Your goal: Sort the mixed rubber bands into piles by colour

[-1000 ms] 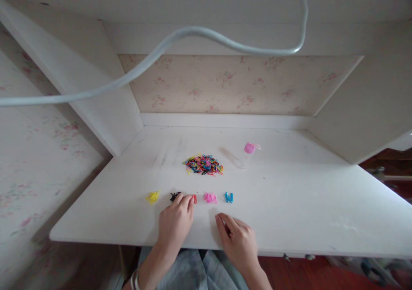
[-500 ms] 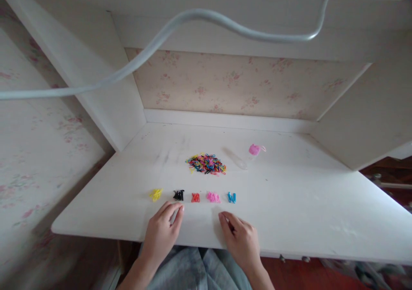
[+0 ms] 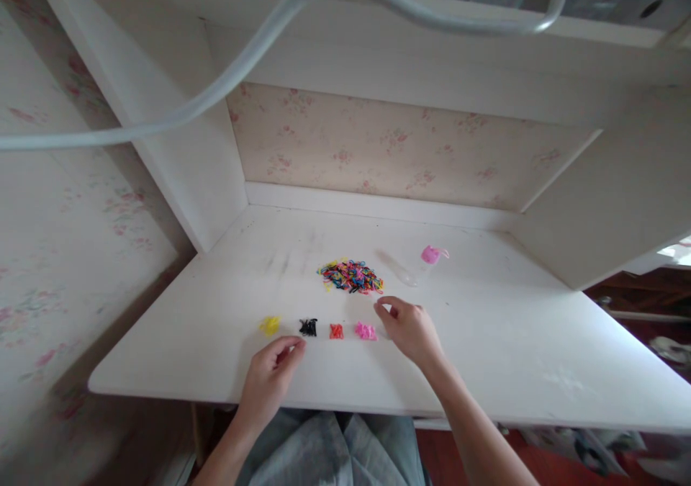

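Desk [image 3: 540, 327] (white) under loops [image 3: 353, 277], wallpaper [image 3: 372, 146] behind

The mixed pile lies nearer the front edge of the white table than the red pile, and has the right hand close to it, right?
Not quite: the head view shows the mixed pile farther from the front edge of the white table than the red pile. The right hand is indeed close to the mixed pile.

Lap cloth [image 3: 318, 450]: washed-out grey-blue, loosely creased, showing to me below the front edge of the white desk [image 3: 486, 371]
Left hand [image 3: 270, 371], left forearm [image 3: 235, 439]: bare
Right hand [image 3: 410, 327], right forearm [image 3: 469, 414]: bare too
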Motion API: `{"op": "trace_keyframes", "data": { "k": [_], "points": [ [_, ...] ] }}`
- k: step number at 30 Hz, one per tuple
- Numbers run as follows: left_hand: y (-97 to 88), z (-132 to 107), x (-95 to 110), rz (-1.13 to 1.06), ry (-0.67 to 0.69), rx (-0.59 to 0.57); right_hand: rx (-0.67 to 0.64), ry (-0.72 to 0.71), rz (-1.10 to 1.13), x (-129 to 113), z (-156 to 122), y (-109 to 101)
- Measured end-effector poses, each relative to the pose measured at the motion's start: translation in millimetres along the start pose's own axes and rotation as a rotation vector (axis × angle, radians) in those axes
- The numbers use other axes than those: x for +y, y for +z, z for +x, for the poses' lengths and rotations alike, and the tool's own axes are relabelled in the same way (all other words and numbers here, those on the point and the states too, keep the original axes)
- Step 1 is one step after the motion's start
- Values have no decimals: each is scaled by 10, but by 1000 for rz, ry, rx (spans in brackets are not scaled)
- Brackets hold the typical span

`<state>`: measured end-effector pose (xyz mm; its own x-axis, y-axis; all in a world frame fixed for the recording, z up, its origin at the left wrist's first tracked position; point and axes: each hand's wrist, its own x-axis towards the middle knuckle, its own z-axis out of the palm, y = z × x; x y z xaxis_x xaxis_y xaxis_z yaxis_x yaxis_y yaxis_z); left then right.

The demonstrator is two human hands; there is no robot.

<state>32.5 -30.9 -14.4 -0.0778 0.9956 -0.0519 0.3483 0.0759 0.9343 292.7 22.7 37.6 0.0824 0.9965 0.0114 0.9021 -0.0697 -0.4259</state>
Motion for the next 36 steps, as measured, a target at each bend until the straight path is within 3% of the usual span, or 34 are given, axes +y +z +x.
{"op": "trace_keyframes", "data": {
  "k": [5, 10, 16, 25, 36],
  "points": [
    [-14, -1, -1, -49, -19, -5, -52, 155, -200, 134, 420, 135],
    [-8, 15, -6, -111, -33, 2, -67, 186, -233, 262, 556, 250],
    [-6, 12, -30, -121, -16, 4, -49, 160, -207, 320, 577, 292],
    [-9, -2, 16, -115, -7, 25, -13, 145, -49, 481, 497, 178],
    [10, -7, 7, -127, -2, 45, 64, 232, 60, 518, 451, 131]
  ]
}}
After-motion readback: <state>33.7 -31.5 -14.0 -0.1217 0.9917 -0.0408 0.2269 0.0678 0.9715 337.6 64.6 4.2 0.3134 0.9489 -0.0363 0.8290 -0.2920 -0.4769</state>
